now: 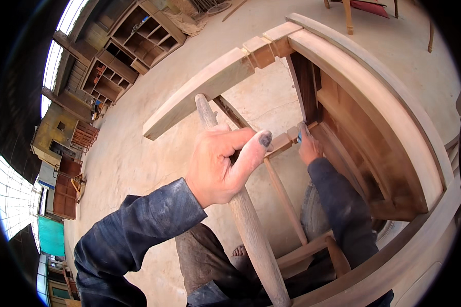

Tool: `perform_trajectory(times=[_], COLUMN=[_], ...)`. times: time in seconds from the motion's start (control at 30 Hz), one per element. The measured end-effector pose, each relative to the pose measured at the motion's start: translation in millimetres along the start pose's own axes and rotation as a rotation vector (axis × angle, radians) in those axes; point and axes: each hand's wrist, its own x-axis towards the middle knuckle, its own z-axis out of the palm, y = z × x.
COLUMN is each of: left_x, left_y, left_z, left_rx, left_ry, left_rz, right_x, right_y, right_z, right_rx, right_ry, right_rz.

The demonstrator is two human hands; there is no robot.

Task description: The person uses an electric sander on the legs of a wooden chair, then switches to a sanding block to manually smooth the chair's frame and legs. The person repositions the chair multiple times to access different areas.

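Observation:
Before me lies a wooden furniture frame with carved square legs and a recessed panel. My left hand wraps around a rounded wooden rail that runs from the upper leg towards the lower edge; its thumb has a dark nail. Deeper inside the frame, my right hand reaches to the grooved part of the lower leg, beside the panel. A small bit of something blue shows at its fingers; what it is cannot be told.
Thin stretchers cross between the legs near my knees. Wooden shelf units stand along the far left side of the concrete floor. Furniture legs and a red cloth-like piece are at the top right.

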Motion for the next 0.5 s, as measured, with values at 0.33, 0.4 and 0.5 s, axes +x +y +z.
perform_trajectory(times=[0.33,0.4,0.5], left_x=[1.6,2.1,5.0], left_y=[1.7,3.6,2.0], left_z=[-3.0,-5.5,0.4], left_rx=[-0.001,0.014,-0.008], left_ry=[0.006,0.003,-0.006], left_rz=[0.003,0.001,0.019], right_x=[11.1,0.6,33.8], right_y=[-1.2,-2.9,0.9], right_z=[8.0,2.8,-0.7], right_rx=[-0.010,0.011,-0.035], right_ry=[0.068,0.001,-0.001], right_rz=[-0.032,-0.006,-0.006])
